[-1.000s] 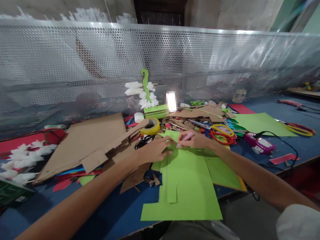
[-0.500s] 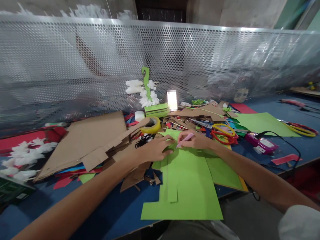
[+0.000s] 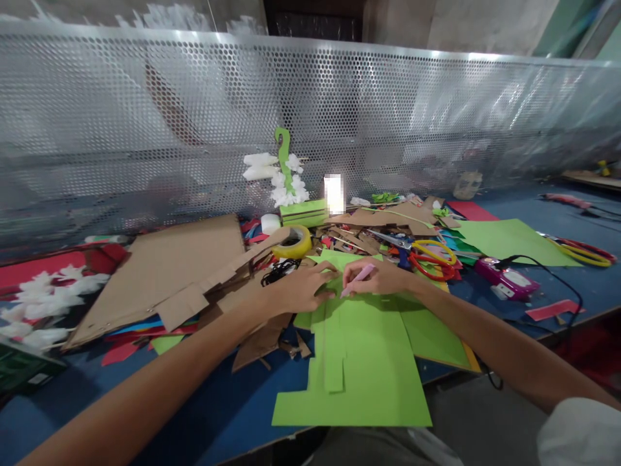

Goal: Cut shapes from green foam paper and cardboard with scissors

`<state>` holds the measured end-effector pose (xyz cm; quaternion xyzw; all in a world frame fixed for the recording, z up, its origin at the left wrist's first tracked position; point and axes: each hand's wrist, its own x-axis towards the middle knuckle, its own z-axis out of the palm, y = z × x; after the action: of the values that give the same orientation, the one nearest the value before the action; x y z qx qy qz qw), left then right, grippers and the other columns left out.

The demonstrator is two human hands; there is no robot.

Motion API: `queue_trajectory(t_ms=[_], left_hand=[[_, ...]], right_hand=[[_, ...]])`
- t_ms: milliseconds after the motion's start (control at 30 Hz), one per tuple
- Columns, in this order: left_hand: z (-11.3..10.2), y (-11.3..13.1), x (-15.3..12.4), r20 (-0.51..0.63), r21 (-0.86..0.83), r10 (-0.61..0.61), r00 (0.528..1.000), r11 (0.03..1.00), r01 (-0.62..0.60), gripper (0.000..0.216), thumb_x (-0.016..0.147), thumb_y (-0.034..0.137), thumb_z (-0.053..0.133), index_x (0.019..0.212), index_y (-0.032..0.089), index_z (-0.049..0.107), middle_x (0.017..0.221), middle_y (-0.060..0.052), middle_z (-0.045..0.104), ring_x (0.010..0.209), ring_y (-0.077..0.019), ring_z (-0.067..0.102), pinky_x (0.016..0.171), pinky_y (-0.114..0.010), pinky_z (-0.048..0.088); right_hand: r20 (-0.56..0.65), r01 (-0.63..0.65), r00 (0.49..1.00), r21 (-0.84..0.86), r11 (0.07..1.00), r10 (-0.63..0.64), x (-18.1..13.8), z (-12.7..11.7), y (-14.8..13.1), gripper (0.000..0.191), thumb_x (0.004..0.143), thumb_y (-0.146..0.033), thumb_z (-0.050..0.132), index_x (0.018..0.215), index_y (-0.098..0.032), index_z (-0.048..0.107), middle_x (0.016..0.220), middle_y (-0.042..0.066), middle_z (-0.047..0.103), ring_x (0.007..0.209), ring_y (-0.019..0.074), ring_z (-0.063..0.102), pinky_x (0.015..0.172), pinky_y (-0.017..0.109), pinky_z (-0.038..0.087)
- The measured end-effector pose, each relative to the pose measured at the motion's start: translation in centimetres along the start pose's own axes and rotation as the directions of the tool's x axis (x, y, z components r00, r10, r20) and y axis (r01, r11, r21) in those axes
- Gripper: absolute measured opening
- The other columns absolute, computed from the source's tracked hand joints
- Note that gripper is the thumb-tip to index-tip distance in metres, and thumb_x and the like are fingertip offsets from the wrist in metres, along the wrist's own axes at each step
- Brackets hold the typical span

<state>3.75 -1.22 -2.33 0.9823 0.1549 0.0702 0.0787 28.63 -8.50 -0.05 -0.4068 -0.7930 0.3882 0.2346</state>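
A large sheet of light green paper (image 3: 361,362) with cut strips lies on the blue table (image 3: 233,408) in front of me. My left hand (image 3: 303,288) rests flat on its far edge, fingers stretched out and pressing it down. Just to the right, my right hand (image 3: 381,275) is closed round a pink pen (image 3: 358,280) whose tip touches the green paper close to my left fingertips.
Brown cardboard pieces (image 3: 169,272) lie to the left, with a yellow tape roll (image 3: 294,244) behind my hands. Red and yellow scissors (image 3: 429,259) and a purple tool with a black cord (image 3: 507,278) lie to the right. A perforated metal screen (image 3: 310,123) closes the table's far side.
My right hand with the pink pen has shifted slightly left and down on the green paper. My left hand has stayed in place.
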Motion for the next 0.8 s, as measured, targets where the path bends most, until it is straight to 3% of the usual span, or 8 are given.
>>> queue_trajectory(t_ms=[200,367,533,700,800], left_hand=[[-0.19,0.08,-0.05,0.024,-0.002,0.003,1.000,1.000,-0.003,0.041,0.104,0.038,0.054,0.141,0.023,0.062,0.144,-0.014,0.058,0.119,-0.0334,0.067,0.102,-0.045,0.052],[-0.48,0.29,-0.06,0.036,0.019,-0.013,0.999,1.000,0.012,0.040,0.103,0.036,0.056,0.141,0.024,0.062,0.143,-0.013,0.058,0.119,-0.0339,0.067,0.102,-0.046,0.052],[-0.57,0.36,-0.02,0.036,0.016,-0.005,0.999,1.000,0.004,0.040,0.104,0.037,0.054,0.142,0.024,0.061,0.145,-0.014,0.057,0.120,-0.0342,0.066,0.103,-0.047,0.051],[-0.59,0.48,0.02,0.037,0.017,-0.021,0.999,1.000,0.020,0.039,0.103,0.035,0.056,0.139,0.023,0.064,0.145,-0.014,0.057,0.120,-0.0337,0.067,0.104,-0.046,0.052],[-0.55,0.47,0.02,0.045,0.013,-0.017,0.999,1.000,0.017,0.038,0.103,0.034,0.054,0.138,0.022,0.064,0.145,-0.014,0.057,0.120,-0.0339,0.066,0.105,-0.047,0.051]], right_hand=[[-0.035,-0.013,0.999,0.005,1.000,0.014,0.05,0.04,0.16,0.014,0.090,-0.029,0.067,0.092,-0.017,0.071,0.081,0.004,0.074,0.062,0.0142,0.059,0.053,0.024,0.039],[0.050,0.011,0.999,0.016,1.000,-0.012,0.05,-0.06,0.33,0.016,0.091,-0.031,0.068,0.095,-0.016,0.073,0.082,0.003,0.074,0.063,0.0134,0.058,0.054,0.023,0.038],[-0.072,-0.024,0.997,-0.010,1.000,0.024,0.04,-0.07,0.39,0.013,0.090,-0.030,0.067,0.093,-0.017,0.071,0.082,0.004,0.073,0.063,0.0136,0.057,0.054,0.024,0.039],[0.021,0.015,1.000,-0.022,1.000,-0.015,0.00,0.07,0.19,0.014,0.089,-0.029,0.069,0.093,-0.017,0.072,0.082,0.003,0.072,0.064,0.0133,0.057,0.056,0.023,0.039],[-0.001,-0.001,1.000,-0.009,1.000,0.001,-0.02,0.00,0.18,0.013,0.089,-0.029,0.067,0.093,-0.017,0.072,0.081,0.003,0.072,0.063,0.0129,0.055,0.054,0.023,0.037]])
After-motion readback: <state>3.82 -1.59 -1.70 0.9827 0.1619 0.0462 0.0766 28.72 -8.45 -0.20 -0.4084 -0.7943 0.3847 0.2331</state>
